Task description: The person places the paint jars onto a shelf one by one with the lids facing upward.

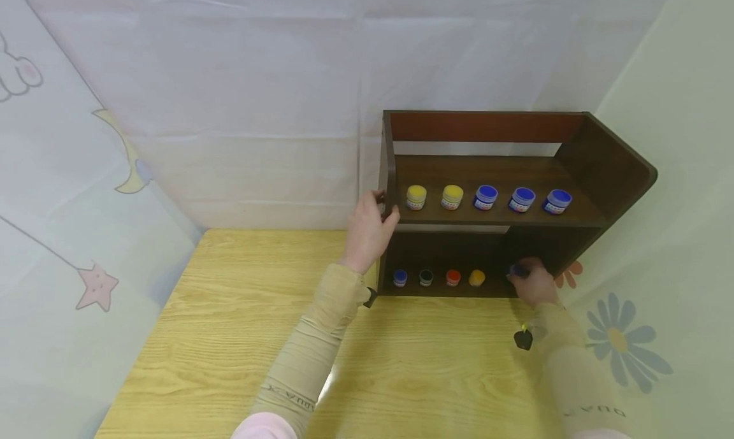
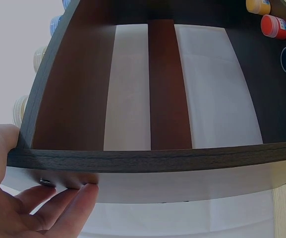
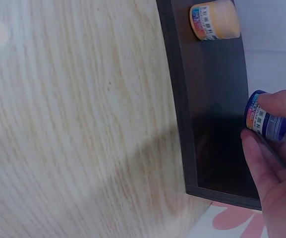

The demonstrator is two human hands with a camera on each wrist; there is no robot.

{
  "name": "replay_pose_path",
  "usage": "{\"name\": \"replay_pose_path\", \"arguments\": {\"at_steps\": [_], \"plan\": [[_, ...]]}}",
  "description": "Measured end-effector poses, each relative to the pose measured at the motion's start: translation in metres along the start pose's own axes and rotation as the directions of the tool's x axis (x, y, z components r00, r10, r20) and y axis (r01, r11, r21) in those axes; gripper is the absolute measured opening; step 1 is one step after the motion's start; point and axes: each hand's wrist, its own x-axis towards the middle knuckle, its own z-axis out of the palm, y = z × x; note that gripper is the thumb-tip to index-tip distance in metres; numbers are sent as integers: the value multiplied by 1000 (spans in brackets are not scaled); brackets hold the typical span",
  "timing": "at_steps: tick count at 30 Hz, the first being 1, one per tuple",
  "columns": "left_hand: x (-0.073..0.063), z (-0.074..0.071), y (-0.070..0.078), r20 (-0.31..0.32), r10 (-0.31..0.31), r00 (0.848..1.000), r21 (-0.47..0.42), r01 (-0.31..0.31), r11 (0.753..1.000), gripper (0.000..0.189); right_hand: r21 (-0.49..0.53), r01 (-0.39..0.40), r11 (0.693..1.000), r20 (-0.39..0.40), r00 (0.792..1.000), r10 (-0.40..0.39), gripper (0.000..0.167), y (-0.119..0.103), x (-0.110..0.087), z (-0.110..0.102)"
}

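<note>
A dark brown two-tier shelf (image 1: pixel 493 222) stands on the wooden table against the wall. My left hand (image 1: pixel 369 232) grips its left side panel, with the thumb at the front edge and the fingers along the outer face in the left wrist view. At the lower right my right hand (image 1: pixel 538 283) pinches a dark blue paint jar (image 3: pixel 266 116) between thumb and fingers, over the right end of the bottom tier. Left of it on that tier are an orange jar (image 1: pixel 476 278), a red jar (image 1: pixel 453 277), a black jar (image 1: pixel 425 277) and a blue jar (image 1: pixel 399 277).
Yellow jars (image 1: pixel 416 197) and blue jars (image 1: pixel 522 199) line the upper tier. The wooden table (image 1: pixel 229 337) extends left and in front of the shelf. A patterned wall covering (image 1: pixel 631 267) comes close on the right side.
</note>
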Motion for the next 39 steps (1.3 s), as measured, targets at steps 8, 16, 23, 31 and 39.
{"name": "replay_pose_path", "arguments": {"at_steps": [8, 16, 23, 31, 39], "plan": [[0, -1, 0, 11, -11, 1000, -3, 11, 1000, 44, -2, -23, 1000, 32, 999, 23, 47, 1, -3, 12], [0, 0, -1, 6, -6, 1000, -7, 6, 1000, 44, -21, -19, 1000, 55, 998, 20, 45, -5, -7, 17], [0, 0, -1, 4, 0, 1000, -7, 0, 1000, 44, -35, -32, 999, 54, 998, 34, 46, -1, -6, 25], [0, 0, -1, -7, 1, 1000, -6, -1, 1000, 44, -48, -34, 998, 8, 999, 34, 43, -5, -8, 29], [0, 0, 1, -4, 0, 1000, -9, 0, 1000, 43, -47, -23, 999, -14, 1000, 22, 43, -4, -7, 30]]}}
